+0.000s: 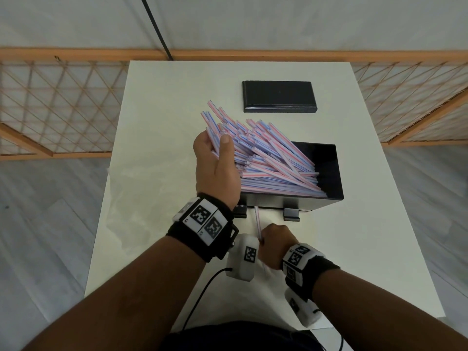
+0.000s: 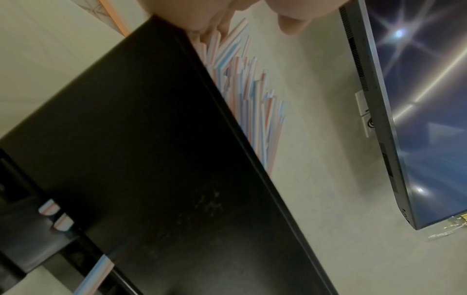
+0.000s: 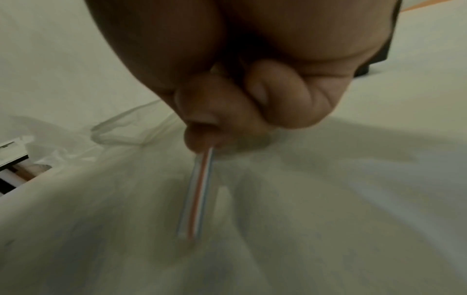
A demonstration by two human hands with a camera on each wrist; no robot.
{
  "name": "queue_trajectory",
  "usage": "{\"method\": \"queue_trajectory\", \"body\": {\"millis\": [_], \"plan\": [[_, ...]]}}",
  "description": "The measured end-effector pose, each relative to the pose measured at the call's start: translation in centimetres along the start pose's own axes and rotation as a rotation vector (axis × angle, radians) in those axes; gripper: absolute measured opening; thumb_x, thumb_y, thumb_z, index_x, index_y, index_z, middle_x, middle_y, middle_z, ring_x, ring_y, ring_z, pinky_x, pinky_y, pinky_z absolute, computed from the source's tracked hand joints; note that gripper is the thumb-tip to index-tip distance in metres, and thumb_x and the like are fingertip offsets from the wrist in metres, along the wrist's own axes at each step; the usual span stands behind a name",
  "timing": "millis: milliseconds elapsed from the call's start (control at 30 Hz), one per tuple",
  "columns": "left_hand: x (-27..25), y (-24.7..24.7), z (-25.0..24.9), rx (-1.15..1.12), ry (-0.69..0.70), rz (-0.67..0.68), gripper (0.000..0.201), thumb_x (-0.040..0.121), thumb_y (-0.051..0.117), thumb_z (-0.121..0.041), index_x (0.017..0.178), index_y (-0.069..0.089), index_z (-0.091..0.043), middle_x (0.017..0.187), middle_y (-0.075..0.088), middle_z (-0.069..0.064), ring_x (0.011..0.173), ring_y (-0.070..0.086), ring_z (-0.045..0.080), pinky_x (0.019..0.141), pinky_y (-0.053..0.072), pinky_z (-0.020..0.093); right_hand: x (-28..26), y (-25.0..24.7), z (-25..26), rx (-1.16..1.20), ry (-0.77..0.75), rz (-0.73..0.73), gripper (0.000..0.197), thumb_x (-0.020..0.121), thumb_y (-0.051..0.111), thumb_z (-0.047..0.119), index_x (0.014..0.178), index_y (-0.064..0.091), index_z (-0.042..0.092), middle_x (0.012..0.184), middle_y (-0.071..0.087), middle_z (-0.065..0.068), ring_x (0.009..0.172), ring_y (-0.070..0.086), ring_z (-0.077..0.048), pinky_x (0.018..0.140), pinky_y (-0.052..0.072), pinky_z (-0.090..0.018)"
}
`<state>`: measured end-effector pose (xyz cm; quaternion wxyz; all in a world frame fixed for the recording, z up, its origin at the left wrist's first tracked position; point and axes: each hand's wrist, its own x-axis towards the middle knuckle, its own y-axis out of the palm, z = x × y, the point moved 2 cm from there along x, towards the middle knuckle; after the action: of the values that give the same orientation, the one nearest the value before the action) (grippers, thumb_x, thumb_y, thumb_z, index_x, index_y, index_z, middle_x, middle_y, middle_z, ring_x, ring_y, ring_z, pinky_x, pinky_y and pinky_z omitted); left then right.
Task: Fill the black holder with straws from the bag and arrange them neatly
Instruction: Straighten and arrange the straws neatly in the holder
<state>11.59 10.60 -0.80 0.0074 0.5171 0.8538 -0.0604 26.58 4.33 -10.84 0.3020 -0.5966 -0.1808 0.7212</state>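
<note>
The black holder (image 1: 329,173) stands open-topped on the white table, and a loose heap of red, white and blue striped straws (image 1: 268,158) sticks out of it slanting up to the left. My left hand (image 1: 217,148) grips the raised ends of that heap, thumb on top. In the left wrist view the holder's wall (image 2: 151,159) fills the frame, with straws (image 2: 247,95) above it under my fingertips (image 2: 290,24). My right hand (image 1: 262,239) pinches a single straw (image 1: 257,220) in front of the holder's slot. The right wrist view shows that straw (image 3: 197,195) hanging from my pinching fingers (image 3: 215,111).
The holder's black lid (image 1: 278,96) lies flat at the back of the table (image 1: 164,102). A crumpled clear plastic bag (image 1: 131,198) lies on the table's left side. A wooden lattice fence (image 1: 63,102) runs behind the table. A flat screen (image 2: 417,99) hangs on the wall.
</note>
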Motion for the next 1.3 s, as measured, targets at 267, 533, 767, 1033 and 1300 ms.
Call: {"method": "queue_trajectory", "body": {"millis": [267, 533, 767, 1033, 1300], "plan": [[0.1, 0.1, 0.0, 0.032, -0.019, -0.005, 0.036, 0.106, 0.045, -0.028, 0.134, 0.045, -0.006, 0.107, 0.055, -0.006, 0.080, 0.054, -0.022, 0.071, 0.039, -0.001, -2.0, 0.3, -1.7, 0.048, 0.044, 0.336, 0.019, 0.081, 0.061, 0.019, 0.069, 0.067, 0.005, 0.059, 0.071, -0.006, 0.046, 0.065, -0.020, 0.053, 0.059, -0.032], [0.0, 0.0, -0.9, -0.050, -0.060, -0.038, 0.059, 0.089, 0.041, -0.051, 0.136, 0.045, -0.015, 0.114, 0.058, -0.010, 0.092, 0.056, -0.007, 0.086, 0.041, 0.013, -3.0, -3.4, -1.1, -0.229, -0.190, 0.065, 0.016, 0.081, 0.062, 0.032, 0.074, 0.059, 0.018, 0.073, 0.059, -0.001, 0.077, 0.065, -0.024, 0.077, 0.059, -0.035], [0.3, -0.2, -1.6, -0.075, -0.121, -0.038, 0.071, 0.088, 0.041, -0.055, 0.147, 0.035, -0.015, 0.136, 0.051, -0.003, 0.104, 0.051, 0.006, 0.091, 0.036, 0.018, -9.2, -12.0, 2.3, -0.025, -0.501, -0.313, 0.026, 0.074, 0.053, 0.036, 0.066, 0.064, 0.013, 0.058, 0.061, -0.002, 0.057, 0.059, -0.020, 0.059, 0.053, -0.036], [-0.5, -0.2, -1.6, -0.129, -0.131, -0.048, 0.068, 0.089, 0.041, -0.055, 0.145, 0.038, -0.016, 0.130, 0.054, -0.003, 0.095, 0.053, 0.000, 0.091, 0.039, 0.023, -9.5, -18.1, 2.8, -0.196, -0.408, -0.600, 0.017, 0.082, 0.046, 0.035, 0.079, 0.052, 0.019, 0.071, 0.056, -0.002, 0.075, 0.060, -0.032, 0.066, 0.050, -0.036], [2.5, -1.1, -0.8, -0.416, -0.347, -0.064, 0.086, 0.067, 0.071, -0.060, 0.130, 0.053, -0.005, 0.133, 0.062, 0.015, 0.121, 0.060, 0.029, 0.107, 0.045, 0.049, -4.8, -14.3, 0.2, -0.048, -0.234, -0.595, 0.064, 0.070, 0.069, 0.066, 0.109, 0.048, 0.019, 0.108, 0.051, -0.003, 0.102, 0.053, -0.027, 0.087, 0.047, -0.036]]}}
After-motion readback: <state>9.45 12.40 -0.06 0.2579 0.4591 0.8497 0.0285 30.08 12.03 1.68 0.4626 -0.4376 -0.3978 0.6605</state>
